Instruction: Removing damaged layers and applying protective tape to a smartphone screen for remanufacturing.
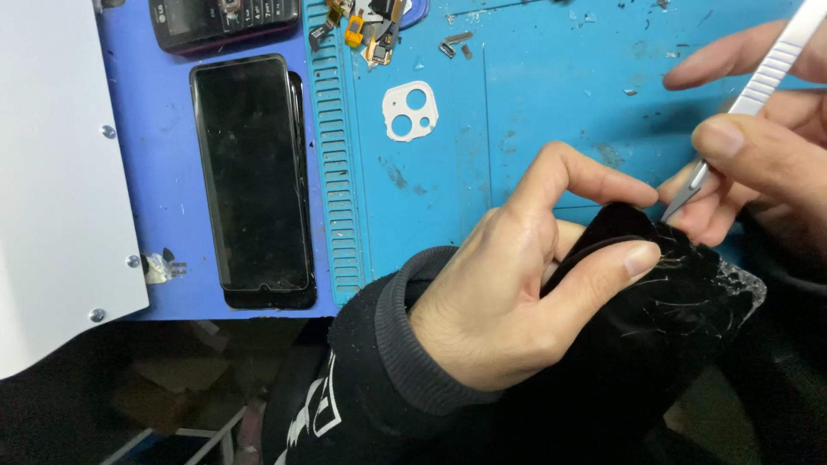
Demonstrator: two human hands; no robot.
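Separation is only begun: the left hand (508,293) clamps the cracked phone (663,293) above the mat (534,103), glass still attached. Right hand (758,164) pinches a scalpel (732,129), tip at the phone's top edge.

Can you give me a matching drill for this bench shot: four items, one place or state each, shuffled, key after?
Items:
1. cracked black phone panel
2. metal blade tool
3. white camera-lens frame
4. black smartphone

Place or state:
A. lies flat, screen up, on the blue pad at left
B. held in the right hand, tip at the panel's top edge
C. lies loose on the teal work mat
D. pinched in the left hand, glass shattered at the right corner

Pairs: 1-D, 2-B, 3-C, 4-A
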